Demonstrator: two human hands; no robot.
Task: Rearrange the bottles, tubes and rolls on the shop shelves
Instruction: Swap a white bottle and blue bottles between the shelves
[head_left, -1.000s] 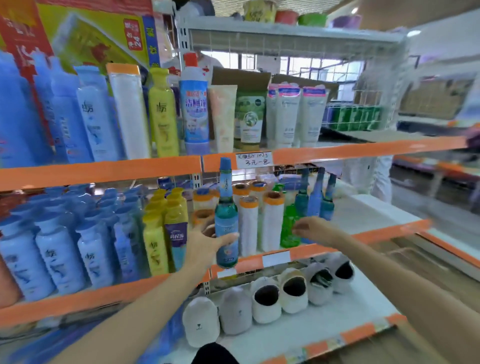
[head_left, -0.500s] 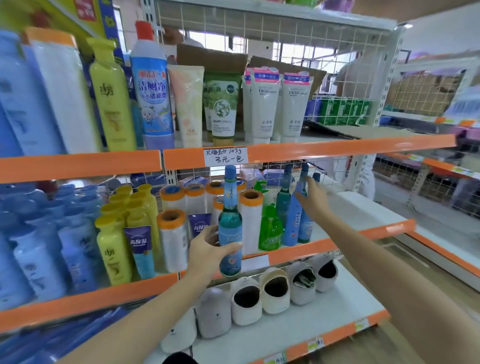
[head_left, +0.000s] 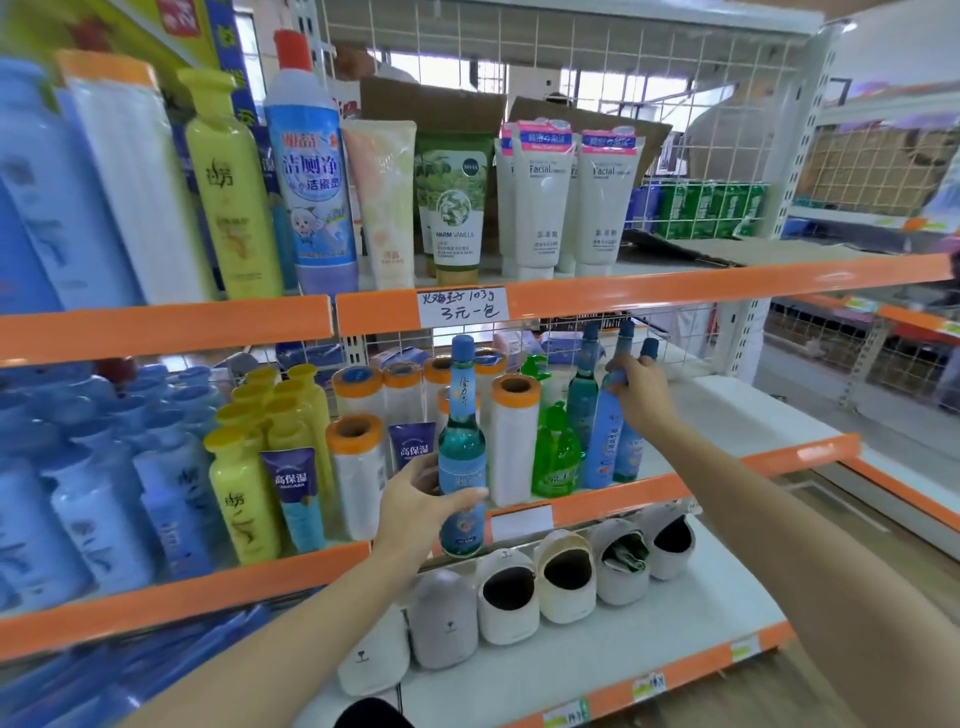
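Two hands (head_left: 415, 512), four slim blue-capped bottles (head_left: 461, 452), two green pump bottles (head_left: 556, 457), three white Facial tubes (head_left: 540, 202), five slippers (head_left: 506, 597)

Orange-edged shelving (head_left: 675, 283) with wire mesh backing (head_left: 571, 57); bright windows (head_left: 457, 73) behind.

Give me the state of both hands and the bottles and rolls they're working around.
Left hand: grips the teal bottle.
Teal bottle: upright, held at the shelf's front edge.
Right hand: grips a blue bottle's neck.
Blue bottle: tilted, on the shelf.
Green bottle: upright, untouched.
Orange-capped rolls: standing.
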